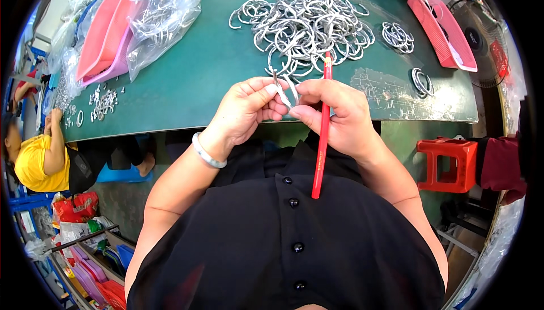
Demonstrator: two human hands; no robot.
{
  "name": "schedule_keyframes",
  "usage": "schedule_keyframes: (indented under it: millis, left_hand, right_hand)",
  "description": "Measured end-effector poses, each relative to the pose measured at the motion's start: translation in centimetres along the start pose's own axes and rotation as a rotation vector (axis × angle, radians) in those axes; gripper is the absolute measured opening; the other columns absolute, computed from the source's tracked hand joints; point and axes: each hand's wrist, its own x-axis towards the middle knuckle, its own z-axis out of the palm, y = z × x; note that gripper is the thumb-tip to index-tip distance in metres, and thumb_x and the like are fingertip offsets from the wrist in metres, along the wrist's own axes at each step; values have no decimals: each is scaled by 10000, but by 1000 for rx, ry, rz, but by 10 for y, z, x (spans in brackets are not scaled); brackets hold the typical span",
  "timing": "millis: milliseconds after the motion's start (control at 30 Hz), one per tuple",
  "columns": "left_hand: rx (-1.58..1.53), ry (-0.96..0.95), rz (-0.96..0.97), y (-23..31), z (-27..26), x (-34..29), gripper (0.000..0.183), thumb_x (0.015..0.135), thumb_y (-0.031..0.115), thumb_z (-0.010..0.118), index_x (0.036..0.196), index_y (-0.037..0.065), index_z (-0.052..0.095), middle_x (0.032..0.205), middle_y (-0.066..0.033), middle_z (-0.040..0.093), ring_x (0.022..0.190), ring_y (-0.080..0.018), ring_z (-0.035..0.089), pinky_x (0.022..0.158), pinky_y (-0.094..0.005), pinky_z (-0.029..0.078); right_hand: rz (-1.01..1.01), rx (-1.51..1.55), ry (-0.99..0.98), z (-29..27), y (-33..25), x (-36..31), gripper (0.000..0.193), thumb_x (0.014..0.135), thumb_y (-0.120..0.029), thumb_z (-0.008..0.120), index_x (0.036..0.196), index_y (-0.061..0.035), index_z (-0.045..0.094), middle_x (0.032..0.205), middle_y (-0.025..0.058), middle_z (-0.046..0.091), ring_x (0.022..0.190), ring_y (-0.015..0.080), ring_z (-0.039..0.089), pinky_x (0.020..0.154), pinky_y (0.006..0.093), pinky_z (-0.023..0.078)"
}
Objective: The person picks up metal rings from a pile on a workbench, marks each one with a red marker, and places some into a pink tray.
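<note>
Over the near edge of the table, my left hand pinches a silver open bangle between thumb and fingers. My right hand grips the other side of the same bangle with thumb and forefinger. A long red pencil is also tucked in my right hand, its lower end pointing back at my black shirt. Just beyond my fingers lies a large heap of silver open bangles. Parts of the held bangle are hidden by my fingertips.
Smaller bangle groups lie at right, one farther back, one nearer. Pink baskets and a clear bag stand left, near small metal pieces. Another pink basket is right. A yellow-shirted person sits left; a red stool stands right.
</note>
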Motion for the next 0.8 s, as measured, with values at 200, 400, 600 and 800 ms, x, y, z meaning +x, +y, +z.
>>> schedule_keyframes:
  millis: [200, 400, 600, 800]
  left_hand:
    - [-8, -22, -48, -1, 0, -1, 182, 898, 104, 473, 994, -11, 577, 755, -41, 608, 631, -98, 589, 602, -217, 507]
    - [-31, 11, -122, -2, 4, -1, 183, 897, 111, 476, 987, -11, 578, 734, -31, 586, 625, -110, 591, 585, -217, 501]
    - [-29, 1, 29, -7, 2, -3, 182, 897, 114, 485, 993, -11, 577, 756, -38, 592, 663, -108, 593, 595, -211, 491]
    - [599, 67, 681, -1, 22, -15, 101, 812, 5, 585, 908, -7, 613, 769, -51, 596, 665, -95, 554, 600, -214, 453]
  right_hand:
    - [79, 23, 19, 1, 0, -2, 243, 679, -52, 697, 897, -24, 593, 685, 77, 591, 580, 191, 582, 547, 278, 461]
    - [96, 50, 50, 2, 3, -4, 232, 682, -54, 704, 879, -22, 586, 667, 82, 579, 582, 185, 586, 536, 273, 463]
    - [111, 32, 78, -2, 3, -4, 187, 696, -16, 691, 854, -13, 590, 698, 83, 598, 605, 162, 594, 553, 259, 470]
    - [396, 323, 172, -7, 31, -20, 143, 784, 0, 629, 916, 3, 574, 744, 45, 618, 680, 80, 567, 614, 209, 447]
